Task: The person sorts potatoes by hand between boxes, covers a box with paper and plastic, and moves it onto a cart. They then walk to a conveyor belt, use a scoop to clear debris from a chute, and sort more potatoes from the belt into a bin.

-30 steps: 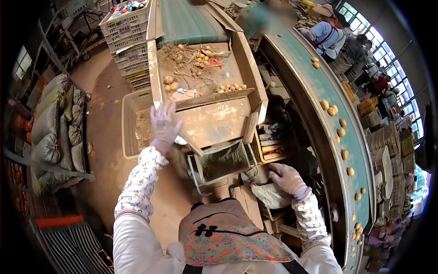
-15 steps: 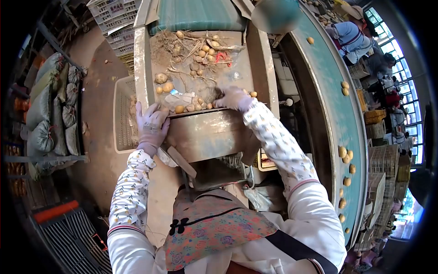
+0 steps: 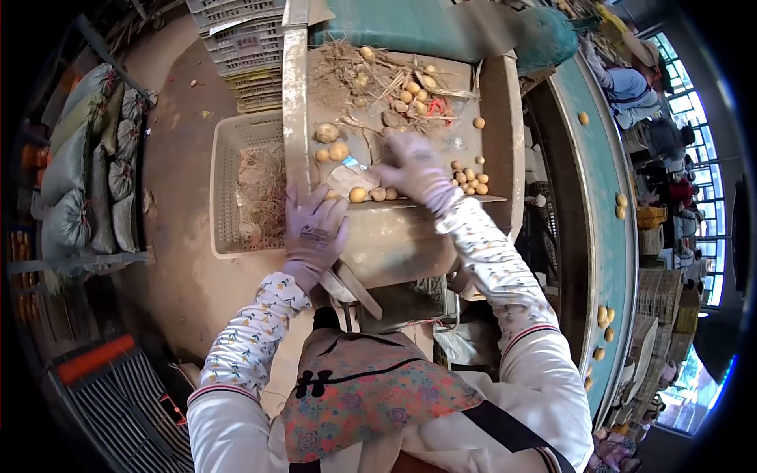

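Hall: brown floor (image 3: 177,158) at left, tall windows (image 3: 706,150) at right bent by the wide lens; black corners cut off the edges.
Tray: dusty sorting tray (image 3: 497,118) in front of the body; beyond it a green feed belt (image 3: 378,27), cropped by the top edge.
Potatoes: loose potatoes (image 3: 471,183) in the tray, grouped at front right, others along the front board, near the left wall and among dry roots (image 3: 339,67); right hand and wrist block part of the front row.
Left hand: gloved left hand (image 3: 317,231) at the tray's front left corner, back upward, fingers parted and pointing away, thumb out to the right; palm hidden, no object seen in its grip.
Right hand: gloved right hand (image 3: 415,169) over mid-tray, back upward, fingers leftward and blurred; cannot tell how far they curl or whether they hold anything.
Forearms: both in patterned sleeves (image 3: 256,335), elbows bent, right one slanting inward.
Scrap: pale, crumpled, near the right fingertips; material unclear.
Basket: plastic basket (image 3: 223,197) left of the tray, root litter inside, right side hidden.
Top right: teal shape (image 3: 544,39), too blurred to identify.
Side conveyor: green belt (image 3: 603,165) carrying more potatoes, near end hidden by the right arm.
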Tool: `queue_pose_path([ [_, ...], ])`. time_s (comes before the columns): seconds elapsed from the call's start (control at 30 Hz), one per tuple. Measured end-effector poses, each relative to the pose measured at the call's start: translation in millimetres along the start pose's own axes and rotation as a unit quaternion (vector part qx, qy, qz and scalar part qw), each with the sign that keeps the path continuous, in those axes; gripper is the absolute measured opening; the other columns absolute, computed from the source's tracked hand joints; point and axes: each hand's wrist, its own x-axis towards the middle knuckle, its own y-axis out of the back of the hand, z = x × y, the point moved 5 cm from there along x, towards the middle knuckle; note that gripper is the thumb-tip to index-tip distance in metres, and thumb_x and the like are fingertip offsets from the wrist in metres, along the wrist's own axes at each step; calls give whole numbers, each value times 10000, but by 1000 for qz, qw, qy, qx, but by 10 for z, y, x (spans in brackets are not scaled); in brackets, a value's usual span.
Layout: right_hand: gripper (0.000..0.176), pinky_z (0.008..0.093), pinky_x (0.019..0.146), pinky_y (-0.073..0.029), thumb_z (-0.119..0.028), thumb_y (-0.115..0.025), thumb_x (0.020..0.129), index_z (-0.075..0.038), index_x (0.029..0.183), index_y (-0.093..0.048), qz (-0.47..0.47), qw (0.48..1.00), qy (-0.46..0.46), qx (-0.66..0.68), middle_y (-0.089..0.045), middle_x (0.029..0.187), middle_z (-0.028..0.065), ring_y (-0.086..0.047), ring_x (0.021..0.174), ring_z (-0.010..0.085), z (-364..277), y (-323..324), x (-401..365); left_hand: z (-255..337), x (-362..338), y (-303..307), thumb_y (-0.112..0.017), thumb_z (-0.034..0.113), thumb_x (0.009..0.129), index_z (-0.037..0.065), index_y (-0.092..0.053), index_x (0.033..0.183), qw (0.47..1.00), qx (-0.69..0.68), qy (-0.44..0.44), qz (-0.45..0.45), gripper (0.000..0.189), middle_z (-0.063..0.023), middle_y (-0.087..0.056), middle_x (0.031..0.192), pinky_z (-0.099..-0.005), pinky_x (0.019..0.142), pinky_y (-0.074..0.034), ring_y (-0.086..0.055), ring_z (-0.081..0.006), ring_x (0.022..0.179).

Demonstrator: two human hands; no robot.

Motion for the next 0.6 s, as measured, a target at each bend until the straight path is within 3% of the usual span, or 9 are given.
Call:
queue_pose_path([
  [0.07, 473, 437, 919, -443, -453, -660, 789, -107, 1101, -577, -113, 989, 82, -43, -583, 1085, 179, -538, 1102, 352, -249, -398, 72, -1, 17, 15, -690, 211, 737, 117, -641, 965, 1000, 9, -4, -16, 251, -33, -649, 971, -613, 1057, -244, -540, -216, 1110],
  [0.1, 518, 440, 902, -443, -461, -698, 768, -71, 1094, -600, -118, 992, -2, -34, -586, 1031, 173, -552, 1049, 352, -92, -469, 216, -9, 26, 19, -684, 220, 742, 115, -641, 969, 1000, 5, 0, -26, 254, -35, -649, 975, -610, 1063, -234, -536, -214, 1118],
  [0.2, 352, 440, 837, -478, -326, -676, 794, -98, 1054, -611, -22, 977, -192, -96, -593, 1044, 159, -576, 1001, 327, 481, -358, 400, -33, 18, -24, -667, 242, 754, 114, -642, 976, 998, 14, 15, -56, 257, -36, -648, 988, -600, 1081, -206, -528, -208, 1135],
  [0.23, 309, 444, 836, -482, -290, -663, 806, -114, 1056, -614, 34, 983, -142, -108, -597, 1053, 160, -580, 996, 323, 107, -108, 391, -45, 1, -45, -662, 248, 758, 114, -642, 978, 997, 21, 21, -67, 258, -36, -647, 992, -596, 1087, -197, -526, -206, 1139],
  [0.27, 264, 444, 797, -487, -259, -643, 802, -148, 1041, -616, 70, 996, -20, -45, -589, 1031, 149, -583, 954, 316, -227, -43, 432, -54, -3, -51, -659, 251, 760, 116, -643, 979, 998, 18, 20, -63, 257, -35, -647, 995, -592, 1092, -191, -525, -204, 1143],
  [0.33, 251, 446, 809, -488, -253, -636, 808, -144, 1033, -611, 39, 997, 45, -52, -587, 1034, 158, -589, 963, 332, -671, -262, 651, -58, -9, -52, -654, 257, 766, 119, -644, 981, 998, 13, 16, -54, 256, -33, -647, 1003, -584, 1100, -178, -522, -200, 1152],
  [0.43, 276, 453, 850, -473, -246, -638, 796, -78, 1001, -564, -37, 997, -61, -7, -586, 1009, 190, -592, 1000, 368, -802, -633, 967, -49, 0, -14, -650, 259, 764, 118, -637, 1001, 998, 12, 19, -63, 276, -37, -635, 1025, -590, 1111, -168, -522, -197, 1148],
  [0.53, 286, 466, 812, -477, -211, -631, 793, -60, 1019, -539, 34, 991, -75, 105, -580, 995, 211, -590, 971, 373, -614, -722, 923, -66, -3, -18, -652, 263, 758, 115, -630, 1001, 998, 13, 19, -62, 285, -33, -624, 1014, -600, 1116, -168, -520, -194, 1141],
  [0.6, 274, 462, 746, -482, -175, -627, 797, -58, 1024, -529, 200, 961, -104, 160, -579, 951, 193, -586, 847, 364, -779, -243, 653, -69, -37, -60, -654, 266, 756, 114, -629, 991, 999, 12, 12, -31, 281, -29, -620, 1003, -604, 1113, -179, -520, -193, 1136],
])
